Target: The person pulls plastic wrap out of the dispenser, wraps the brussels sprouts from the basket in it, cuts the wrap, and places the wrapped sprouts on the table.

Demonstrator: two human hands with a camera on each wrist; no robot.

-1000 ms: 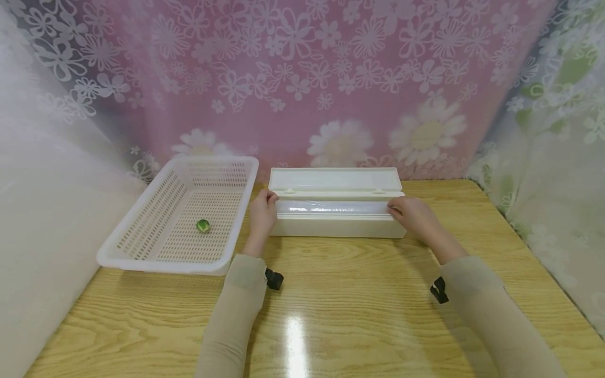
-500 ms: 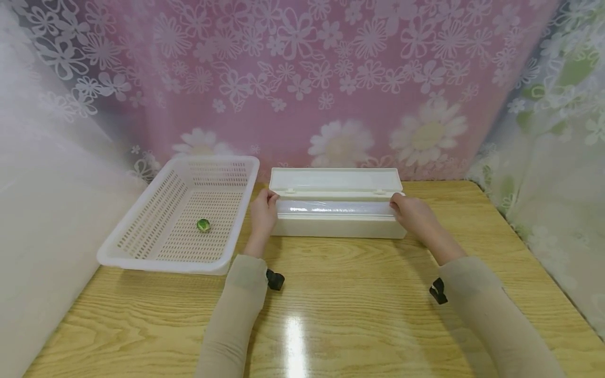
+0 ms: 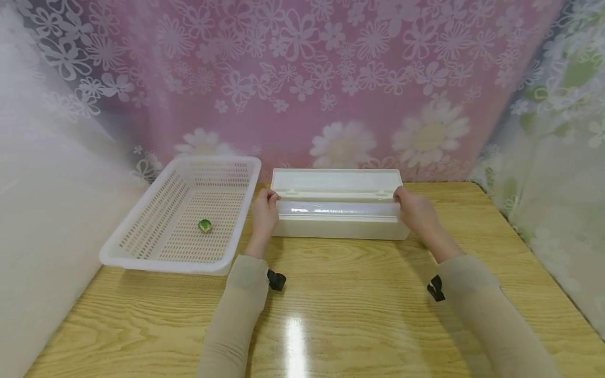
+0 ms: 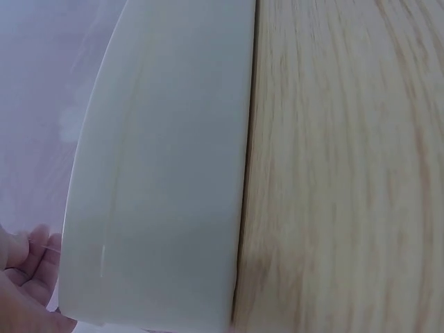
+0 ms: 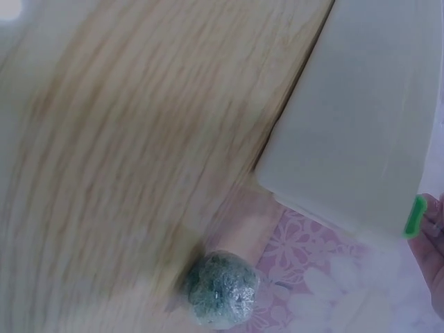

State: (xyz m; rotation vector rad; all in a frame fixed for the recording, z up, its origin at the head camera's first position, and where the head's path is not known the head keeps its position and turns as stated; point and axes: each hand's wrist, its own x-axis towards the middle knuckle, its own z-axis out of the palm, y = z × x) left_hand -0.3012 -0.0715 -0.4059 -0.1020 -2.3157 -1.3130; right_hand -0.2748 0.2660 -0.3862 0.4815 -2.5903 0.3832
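A long off-white cling film dispenser (image 3: 341, 229) sits on the table with its lid (image 3: 336, 180) raised at the back. Across its opening lies shiny clear film (image 3: 337, 209). At the dispenser's left end, my left hand (image 3: 266, 212) pinches the film's edge between thumb and fingers; a thin strand of film shows there in the left wrist view. My right hand (image 3: 418, 212) pinches the film at the right end, close to a green piece (image 5: 415, 216) on the dispenser. The right wrist view also has a round green thing wrapped in clear film (image 5: 222, 290) beside the dispenser.
A white perforated basket (image 3: 170, 266) stands left of the dispenser. Inside it lies a small round green-and-pale thing (image 3: 205, 226), perhaps a Brussels sprout. A pink floral cloth (image 3: 302, 121) hangs behind the wooden table (image 3: 354, 304).
My right hand has moved a little right and up along the dispenser's right end. My left hand has stayed at the left end. The basket stands as before.
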